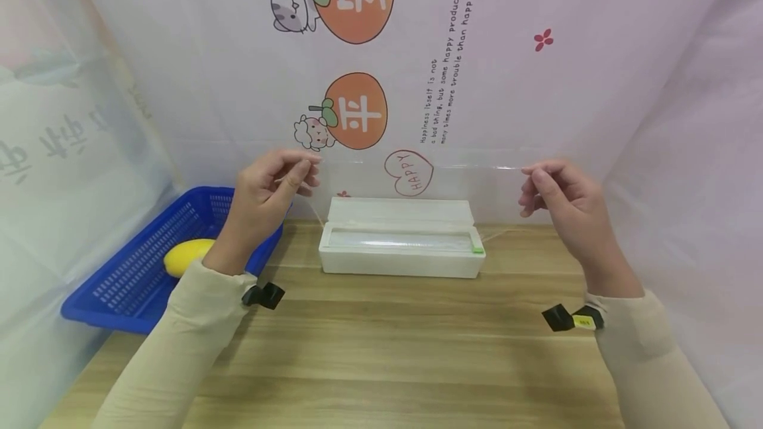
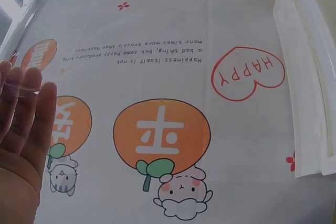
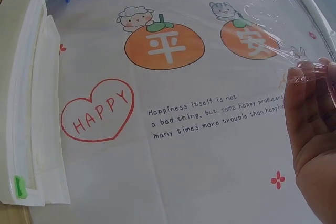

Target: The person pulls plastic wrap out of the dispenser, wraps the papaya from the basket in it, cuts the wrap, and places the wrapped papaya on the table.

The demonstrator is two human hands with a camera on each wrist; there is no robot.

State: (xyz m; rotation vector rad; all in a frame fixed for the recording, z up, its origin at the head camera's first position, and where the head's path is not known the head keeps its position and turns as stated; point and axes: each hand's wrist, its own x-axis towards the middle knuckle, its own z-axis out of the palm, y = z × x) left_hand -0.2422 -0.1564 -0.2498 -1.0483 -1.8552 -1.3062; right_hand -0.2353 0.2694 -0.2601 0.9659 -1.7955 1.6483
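Between my raised hands stretches a clear sheet of plastic wrap (image 1: 465, 165), its upper edge showing as a thin shiny line. My left hand (image 1: 271, 181) pinches one corner between thumb and fingers. At the other corner my right hand (image 1: 560, 200) pinches the film the same way. Below and between them stands a long white plastic wrap box (image 1: 402, 262), its lid tipped back, with a green slider (image 1: 477, 250) at its right end. The film looks see-through in the right wrist view, where the fingers (image 3: 310, 98) hold its edge.
At the left sits a blue basket (image 1: 89, 313) with a yellow lemon-like fruit (image 1: 186, 257) in it, partly behind my left forearm. The wooden table (image 1: 381, 349) lies in front. Printed white sheeting (image 1: 489, 85) hangs behind and at both sides.
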